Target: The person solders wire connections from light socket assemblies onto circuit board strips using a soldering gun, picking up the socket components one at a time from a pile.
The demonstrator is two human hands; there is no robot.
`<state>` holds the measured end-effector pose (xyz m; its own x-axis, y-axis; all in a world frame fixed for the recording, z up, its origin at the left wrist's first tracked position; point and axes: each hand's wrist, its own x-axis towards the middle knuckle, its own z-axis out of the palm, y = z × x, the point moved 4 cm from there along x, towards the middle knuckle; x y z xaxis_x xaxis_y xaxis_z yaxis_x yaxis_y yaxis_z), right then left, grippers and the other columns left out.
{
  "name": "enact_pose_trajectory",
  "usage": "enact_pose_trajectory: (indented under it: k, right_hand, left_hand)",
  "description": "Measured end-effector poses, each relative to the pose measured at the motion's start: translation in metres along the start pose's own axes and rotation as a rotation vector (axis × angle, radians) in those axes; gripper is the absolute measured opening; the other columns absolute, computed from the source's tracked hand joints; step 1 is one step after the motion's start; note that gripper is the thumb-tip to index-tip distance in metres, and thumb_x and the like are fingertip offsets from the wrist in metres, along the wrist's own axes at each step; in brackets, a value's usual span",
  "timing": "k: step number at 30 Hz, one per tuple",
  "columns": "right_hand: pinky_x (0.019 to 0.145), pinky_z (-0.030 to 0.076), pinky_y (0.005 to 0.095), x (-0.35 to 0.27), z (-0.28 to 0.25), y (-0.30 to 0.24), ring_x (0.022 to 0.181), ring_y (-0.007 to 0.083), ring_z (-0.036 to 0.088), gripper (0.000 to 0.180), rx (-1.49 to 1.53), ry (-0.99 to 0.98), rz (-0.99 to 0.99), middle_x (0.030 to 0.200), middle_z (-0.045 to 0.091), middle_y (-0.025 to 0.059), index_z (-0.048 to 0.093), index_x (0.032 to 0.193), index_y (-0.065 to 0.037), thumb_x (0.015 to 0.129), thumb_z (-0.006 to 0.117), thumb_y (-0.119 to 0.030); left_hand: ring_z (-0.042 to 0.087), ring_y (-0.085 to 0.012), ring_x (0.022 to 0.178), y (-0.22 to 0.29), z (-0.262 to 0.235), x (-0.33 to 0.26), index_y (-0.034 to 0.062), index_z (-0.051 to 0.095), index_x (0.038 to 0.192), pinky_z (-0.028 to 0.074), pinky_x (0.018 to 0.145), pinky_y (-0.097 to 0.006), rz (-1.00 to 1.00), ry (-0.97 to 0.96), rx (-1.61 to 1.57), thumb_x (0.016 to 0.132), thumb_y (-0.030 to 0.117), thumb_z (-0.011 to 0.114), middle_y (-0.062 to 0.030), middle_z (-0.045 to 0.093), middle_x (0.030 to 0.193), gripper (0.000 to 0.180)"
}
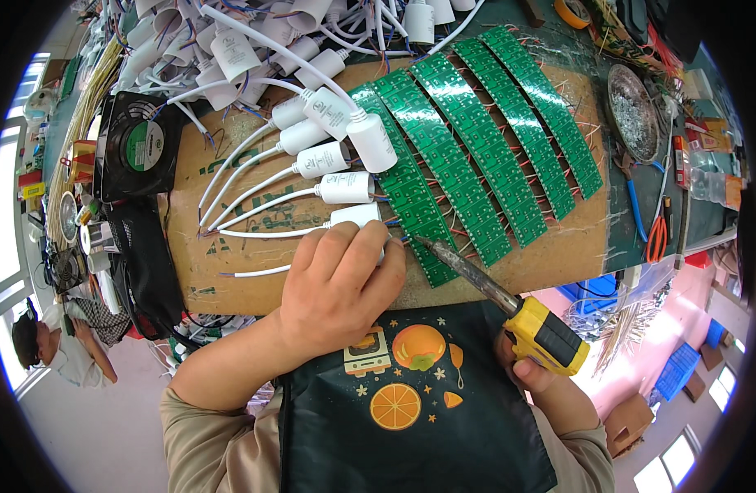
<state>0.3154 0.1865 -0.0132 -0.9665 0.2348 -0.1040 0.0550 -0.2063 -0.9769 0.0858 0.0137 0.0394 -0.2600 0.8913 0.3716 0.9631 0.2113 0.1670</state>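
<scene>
My left hand (337, 279) is closed at the near end of a row of white cylindrical housings (348, 187). Its fingers grip a white housing that they mostly hide; a white cable (263, 272) comes out beside them. In my right hand (532, 374) is a soldering iron (544, 335) with a yellow and black handle. The iron's tip points left, at the near end of the leftmost green circuit board strip (407, 197), close to my left fingertips. Whether it touches a joint I cannot tell. Blue wire ends show between the housings and this strip.
More green board strips (485, 140) with thin wires lie to the right on the brown board (246, 185). A heap of white housings (234, 53) fills the back left. A black fan (140, 146) stands left, a round metal dish (633, 111) right. Another person (74, 345) is far left.
</scene>
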Motion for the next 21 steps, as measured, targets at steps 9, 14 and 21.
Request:
enact_pose_trajectory:
  k: [9,14,21]
  right_hand:
    - [0.051,0.041,0.028,-0.001,0.001,-0.003,0.054,0.0149,0.052,0.037,-0.007,0.019,-0.006,0.067,0.054,0.0035,0.056,0.091,0.001,0.088,0.076,-0.029]
    - [0.052,0.041,0.0282,-0.008,-0.002,0.003,0.055,0.0153,0.052,0.037,0.043,-0.02,0.138,0.067,0.055,0.0032,0.056,0.091,0.001,0.087,0.076,-0.03]
    - [0.052,0.041,0.029,-0.008,-0.004,0.007,0.056,0.0161,0.054,0.035,0.039,-0.018,0.118,0.068,0.055,0.0036,0.057,0.09,0.0,0.087,0.076,-0.03]
  left_hand:
    - [0.059,-0.0245,0.085,-0.001,0.001,0.002,0.0064,0.071,0.098,0.043,0.068,-0.036,0.005,0.035,-0.003,0.066,0.007,0.075,-0.009,0.059,0.107,0.033]
    - [0.061,-0.0254,0.09,-0.001,0.005,0.004,0.0077,0.068,0.089,0.045,0.075,-0.037,0.033,0.136,0.011,0.064,0.006,0.076,-0.0076,0.062,0.104,0.026]
    - [0.061,-0.0248,0.092,-0.002,0.013,0.004,0.0063,0.064,0.087,0.044,0.078,-0.039,0.057,0.192,0.041,0.07,0.013,0.067,-0.0094,0.065,0.105,0.019]
